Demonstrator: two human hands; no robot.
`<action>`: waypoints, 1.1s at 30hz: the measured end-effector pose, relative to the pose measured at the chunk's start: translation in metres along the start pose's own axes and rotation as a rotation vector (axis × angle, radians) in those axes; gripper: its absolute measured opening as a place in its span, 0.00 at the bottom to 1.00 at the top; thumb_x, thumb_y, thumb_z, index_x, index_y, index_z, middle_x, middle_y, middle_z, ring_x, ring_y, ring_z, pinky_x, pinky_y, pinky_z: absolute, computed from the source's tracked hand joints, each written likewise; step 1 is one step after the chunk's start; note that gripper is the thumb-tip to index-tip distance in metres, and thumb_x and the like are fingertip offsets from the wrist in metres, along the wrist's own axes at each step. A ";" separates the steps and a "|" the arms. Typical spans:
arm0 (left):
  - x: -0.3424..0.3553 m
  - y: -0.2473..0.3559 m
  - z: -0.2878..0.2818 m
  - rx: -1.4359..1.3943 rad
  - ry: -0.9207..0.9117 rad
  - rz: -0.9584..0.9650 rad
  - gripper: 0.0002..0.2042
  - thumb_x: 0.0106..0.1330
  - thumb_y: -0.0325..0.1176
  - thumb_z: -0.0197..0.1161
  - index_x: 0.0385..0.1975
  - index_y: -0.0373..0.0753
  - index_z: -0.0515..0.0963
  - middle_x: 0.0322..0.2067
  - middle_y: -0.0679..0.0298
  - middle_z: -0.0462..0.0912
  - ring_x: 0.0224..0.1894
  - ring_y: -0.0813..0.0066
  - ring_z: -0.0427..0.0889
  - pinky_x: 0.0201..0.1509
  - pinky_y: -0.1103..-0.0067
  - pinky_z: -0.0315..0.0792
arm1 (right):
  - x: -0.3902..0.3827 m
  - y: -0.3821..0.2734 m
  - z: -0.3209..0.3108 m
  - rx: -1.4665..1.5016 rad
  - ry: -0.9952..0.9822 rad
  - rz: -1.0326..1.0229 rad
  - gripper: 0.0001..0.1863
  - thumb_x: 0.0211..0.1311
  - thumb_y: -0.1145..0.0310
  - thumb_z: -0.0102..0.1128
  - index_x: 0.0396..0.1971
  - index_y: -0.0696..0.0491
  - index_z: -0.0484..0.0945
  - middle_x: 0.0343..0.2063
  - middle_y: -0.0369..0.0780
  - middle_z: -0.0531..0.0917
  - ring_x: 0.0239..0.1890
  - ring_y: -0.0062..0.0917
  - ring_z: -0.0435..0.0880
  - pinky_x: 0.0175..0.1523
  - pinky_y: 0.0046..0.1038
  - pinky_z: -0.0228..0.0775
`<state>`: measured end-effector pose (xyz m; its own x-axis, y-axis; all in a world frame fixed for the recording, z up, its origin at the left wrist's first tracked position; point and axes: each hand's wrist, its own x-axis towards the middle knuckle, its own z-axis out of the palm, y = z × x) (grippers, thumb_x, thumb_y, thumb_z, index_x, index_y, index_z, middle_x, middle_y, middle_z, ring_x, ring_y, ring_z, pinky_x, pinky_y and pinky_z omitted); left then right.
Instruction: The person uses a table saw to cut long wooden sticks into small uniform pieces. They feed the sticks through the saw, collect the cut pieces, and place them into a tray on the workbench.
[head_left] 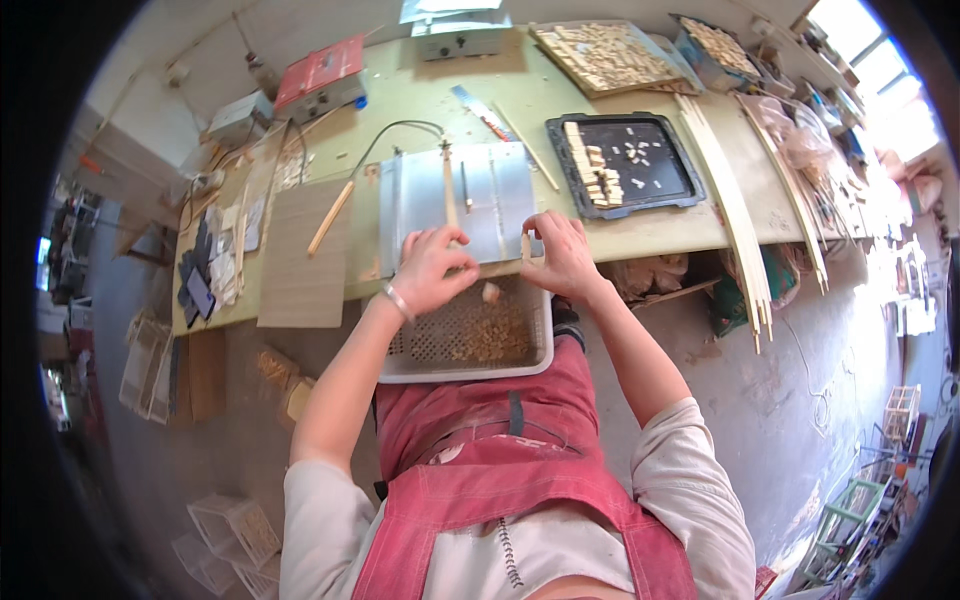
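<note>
My left hand (437, 268) hovers over the near edge of a grey metal plate (400, 215), its fingers loosely bent and apart, with nothing visible in them. A narrow wooden strip (448, 190) on the plate reaches toward its fingertips. At the plate's near right corner, my right hand (565, 258) pinches a small wooden piece (526, 248) between thumb and fingers. Beneath both hands, a white plastic basket (548, 345) rests on my lap, holding many small wooden bits (495, 340). One pale piece (490, 292) shows above them; whether it is falling or lying there I cannot tell.
Right of the plate lies a black tray (655, 165) with rows of small wooden blocks. Long wooden strips (735, 220) overhang the table's right edge. A brown board (305, 250) lies left, a blocks-covered board (605, 55) and a red box (320, 78) at the back.
</note>
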<state>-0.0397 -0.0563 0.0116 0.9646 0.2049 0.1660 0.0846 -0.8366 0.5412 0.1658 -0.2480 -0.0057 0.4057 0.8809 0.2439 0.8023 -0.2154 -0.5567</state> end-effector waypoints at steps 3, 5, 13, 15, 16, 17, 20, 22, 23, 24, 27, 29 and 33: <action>-0.011 0.035 -0.010 0.019 0.143 0.072 0.08 0.60 0.36 0.72 0.38 0.46 0.87 0.51 0.63 0.80 0.58 0.60 0.76 0.67 0.63 0.60 | -0.011 0.033 -0.028 -0.062 0.083 0.016 0.24 0.48 0.65 0.70 0.47 0.51 0.76 0.41 0.41 0.80 0.49 0.35 0.80 0.58 0.37 0.63; -0.031 0.047 -0.006 -0.049 0.149 -0.035 0.10 0.60 0.32 0.72 0.41 0.43 0.85 0.49 0.61 0.81 0.57 0.58 0.78 0.64 0.63 0.65 | -0.011 0.066 -0.043 -0.103 0.096 0.082 0.23 0.48 0.65 0.69 0.47 0.52 0.76 0.41 0.41 0.80 0.49 0.35 0.81 0.58 0.37 0.64; -0.105 0.058 0.066 -0.318 -0.116 -0.148 0.12 0.63 0.28 0.68 0.45 0.35 0.82 0.40 0.54 0.84 0.45 0.51 0.83 0.50 0.62 0.76 | 0.024 0.180 -0.093 -0.454 -0.078 0.337 0.25 0.43 0.63 0.70 0.45 0.52 0.75 0.41 0.42 0.82 0.51 0.38 0.82 0.58 0.39 0.66; -0.113 0.057 0.079 -0.349 -0.141 -0.205 0.12 0.64 0.28 0.68 0.46 0.35 0.82 0.39 0.54 0.84 0.43 0.51 0.82 0.48 0.62 0.76 | 0.035 0.212 -0.090 -0.519 -0.122 0.355 0.25 0.42 0.64 0.69 0.44 0.51 0.75 0.41 0.42 0.83 0.51 0.39 0.82 0.57 0.39 0.66; -0.115 0.055 0.079 -0.352 -0.155 -0.242 0.11 0.64 0.27 0.68 0.45 0.35 0.82 0.38 0.54 0.84 0.43 0.52 0.83 0.48 0.62 0.77 | 0.039 0.224 -0.083 -0.519 -0.131 0.359 0.23 0.42 0.67 0.68 0.43 0.51 0.74 0.41 0.42 0.83 0.50 0.38 0.83 0.57 0.40 0.67; -0.114 0.053 0.078 -0.355 -0.170 -0.279 0.11 0.64 0.27 0.68 0.45 0.35 0.82 0.38 0.54 0.84 0.43 0.52 0.83 0.48 0.62 0.77 | 0.043 0.235 -0.077 -0.531 -0.162 0.375 0.24 0.43 0.67 0.68 0.44 0.51 0.74 0.42 0.43 0.83 0.51 0.39 0.83 0.57 0.40 0.67; -0.115 0.045 0.085 -0.342 -0.162 -0.324 0.11 0.64 0.26 0.68 0.45 0.35 0.82 0.38 0.55 0.84 0.43 0.53 0.83 0.48 0.63 0.77 | 0.053 0.253 -0.068 -0.541 -0.251 0.395 0.25 0.45 0.69 0.68 0.47 0.51 0.76 0.44 0.44 0.84 0.52 0.39 0.84 0.58 0.41 0.67; -0.113 0.039 0.088 -0.346 -0.168 -0.346 0.11 0.63 0.25 0.68 0.46 0.34 0.82 0.38 0.54 0.84 0.42 0.52 0.83 0.47 0.64 0.77 | 0.057 0.253 -0.069 -0.490 -0.287 0.404 0.27 0.46 0.69 0.67 0.52 0.51 0.77 0.46 0.44 0.84 0.53 0.40 0.84 0.59 0.42 0.68; -0.111 0.037 0.090 -0.348 -0.168 -0.353 0.12 0.63 0.25 0.68 0.46 0.34 0.82 0.38 0.54 0.84 0.42 0.52 0.84 0.47 0.65 0.77 | 0.059 0.251 -0.074 -0.439 -0.292 0.418 0.28 0.47 0.69 0.67 0.54 0.50 0.77 0.47 0.43 0.84 0.53 0.40 0.84 0.60 0.42 0.68; -0.110 0.035 0.092 -0.345 -0.167 -0.352 0.11 0.63 0.25 0.67 0.46 0.34 0.82 0.38 0.54 0.83 0.42 0.52 0.84 0.47 0.65 0.77 | 0.059 0.249 -0.078 -0.387 -0.297 0.432 0.29 0.48 0.70 0.67 0.56 0.50 0.78 0.48 0.43 0.85 0.53 0.39 0.84 0.60 0.42 0.68; -0.108 0.030 0.094 -0.313 -0.161 -0.335 0.11 0.64 0.26 0.68 0.46 0.36 0.82 0.38 0.55 0.83 0.42 0.53 0.84 0.47 0.63 0.78 | 0.052 0.243 -0.091 -0.324 -0.214 0.471 0.24 0.54 0.70 0.61 0.55 0.49 0.82 0.49 0.42 0.85 0.55 0.39 0.83 0.61 0.42 0.68; -0.108 0.031 0.094 -0.326 -0.160 -0.337 0.11 0.64 0.26 0.68 0.46 0.36 0.82 0.38 0.55 0.83 0.42 0.53 0.84 0.47 0.63 0.78 | 0.036 0.252 -0.095 -0.370 -0.126 0.488 0.21 0.56 0.70 0.59 0.52 0.50 0.83 0.48 0.42 0.85 0.55 0.40 0.82 0.61 0.43 0.68; -0.122 0.034 0.094 -0.328 -0.160 -0.376 0.11 0.64 0.28 0.68 0.46 0.36 0.82 0.39 0.55 0.84 0.43 0.53 0.84 0.48 0.64 0.78 | 0.006 0.237 -0.088 -0.468 -0.163 0.402 0.17 0.58 0.70 0.57 0.47 0.51 0.85 0.47 0.42 0.84 0.57 0.40 0.79 0.62 0.44 0.68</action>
<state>-0.1310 -0.1574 -0.0684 0.9109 0.3591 -0.2032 0.3743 -0.5120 0.7731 0.3964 -0.3309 -0.0661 0.6729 0.7376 -0.0563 0.7224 -0.6716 -0.1649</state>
